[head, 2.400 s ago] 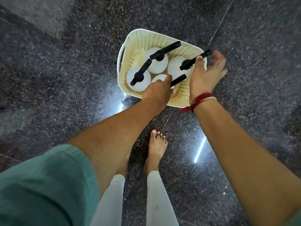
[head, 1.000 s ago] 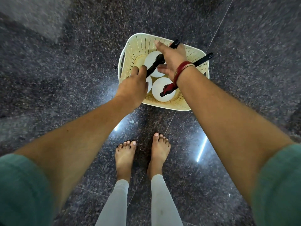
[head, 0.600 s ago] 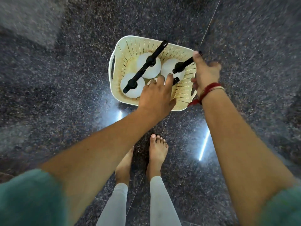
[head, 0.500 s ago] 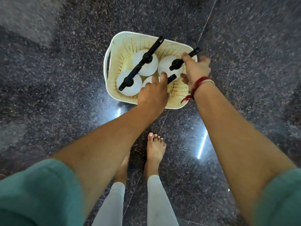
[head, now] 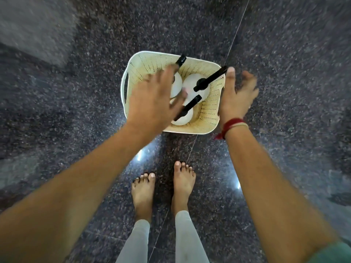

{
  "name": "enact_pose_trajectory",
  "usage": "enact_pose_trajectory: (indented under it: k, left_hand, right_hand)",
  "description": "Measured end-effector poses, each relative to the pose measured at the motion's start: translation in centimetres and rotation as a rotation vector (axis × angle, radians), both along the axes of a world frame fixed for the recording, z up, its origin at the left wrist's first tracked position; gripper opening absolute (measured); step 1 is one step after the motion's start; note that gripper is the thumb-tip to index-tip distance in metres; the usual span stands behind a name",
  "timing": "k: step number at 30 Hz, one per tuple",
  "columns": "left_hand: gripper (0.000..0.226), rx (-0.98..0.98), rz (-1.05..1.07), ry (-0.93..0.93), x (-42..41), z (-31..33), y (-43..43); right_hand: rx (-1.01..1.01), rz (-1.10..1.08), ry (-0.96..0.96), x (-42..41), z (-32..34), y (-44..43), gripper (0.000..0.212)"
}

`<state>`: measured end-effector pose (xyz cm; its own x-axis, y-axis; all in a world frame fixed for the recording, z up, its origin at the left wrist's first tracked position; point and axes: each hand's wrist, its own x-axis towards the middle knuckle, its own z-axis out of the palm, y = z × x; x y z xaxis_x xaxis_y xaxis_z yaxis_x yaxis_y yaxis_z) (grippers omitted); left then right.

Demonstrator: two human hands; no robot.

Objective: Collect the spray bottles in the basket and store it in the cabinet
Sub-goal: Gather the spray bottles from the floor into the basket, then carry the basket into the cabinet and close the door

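Observation:
A cream perforated basket (head: 209,109) stands on the dark floor in front of me. Inside it are several white spray bottles with black trigger heads; one white spray bottle (head: 197,86) at the right shows fully, another white spray bottle (head: 184,115) near the front is half covered. My left hand (head: 153,97) hovers blurred over the basket's left half with fingers spread, holding nothing. My right hand (head: 235,93), with a red thread at the wrist, is open beside the basket's right wall, thumb near a black nozzle (head: 220,72).
Polished dark speckled granite floor (head: 284,73) lies all round, with a thin joint line running through it. My bare feet (head: 163,186) stand just behind the basket. A lighter grey patch (head: 32,25) lies at the top left.
My left hand has lifted off the front bottle and swung left over the basket, blurred. My right hand moved outward to the basket's right wall. My feet now stand side by side.

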<state>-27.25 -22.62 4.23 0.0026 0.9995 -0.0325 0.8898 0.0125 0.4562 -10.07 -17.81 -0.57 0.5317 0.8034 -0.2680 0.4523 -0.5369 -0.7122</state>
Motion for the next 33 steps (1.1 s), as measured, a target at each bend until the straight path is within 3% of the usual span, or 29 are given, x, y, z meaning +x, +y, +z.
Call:
enact_pose_trajectory:
  k: [3,5,8,10,12,17,20,24,26,30,33]
  left_hand:
    - [0.065,-0.085,0.424,-0.162,-3.5,-1.8,1.6]
    - [0.078,-0.264,0.603,-0.139,-4.8,-4.0,1.9]
    - [0.101,-0.518,0.66,-0.112,-5.3,-6.9,1.3]
    - [0.111,-0.629,0.697,-0.222,-5.7,-8.5,1.0]
    - [0.106,-0.627,0.725,-0.362,-6.1,-9.5,0.9]
    - [0.054,-0.519,0.768,-0.399,-7.5,-10.3,0.8]
    - [0.029,-0.57,0.753,-0.333,-8.5,-10.8,0.9]
    - [0.026,-0.579,0.71,-0.286,-8.7,-10.9,0.9]
    - [0.027,-0.606,0.665,-0.22,-8.6,-11.0,0.9]
    - [0.031,-0.677,0.653,-0.24,-8.8,-11.4,1.1]
    - [0.032,-0.646,0.675,-0.215,-8.6,-11.2,1.0]
  right_hand:
    - [0.041,0.084,-0.245,0.7,-0.9,-1.5,0.076]
    - [0.001,0.211,-0.336,1.2,-2.0,-2.0,0.089]
    - [-0.058,0.315,-0.322,1.5,-3.7,-1.8,0.106]
    - [-0.103,0.309,-0.262,1.4,-4.7,-1.3,0.112]
    - [-0.154,0.258,-0.134,1.4,-5.5,-1.0,0.113]
    - [-0.207,0.124,0.257,1.7,-6.3,-0.7,0.1]
    - [-0.21,0.078,0.322,1.7,-6.4,-0.4,0.083]
    - [-0.268,0.003,0.411,2.2,-7.5,-0.2,0.032]
    - [-0.349,0.021,0.391,2.6,-7.9,-0.1,0.016]
    - [-0.424,0.016,0.43,2.9,-8.3,0.2,0.022]
    - [-0.395,-0.003,0.347,2.7,-8.6,-0.1,0.024]
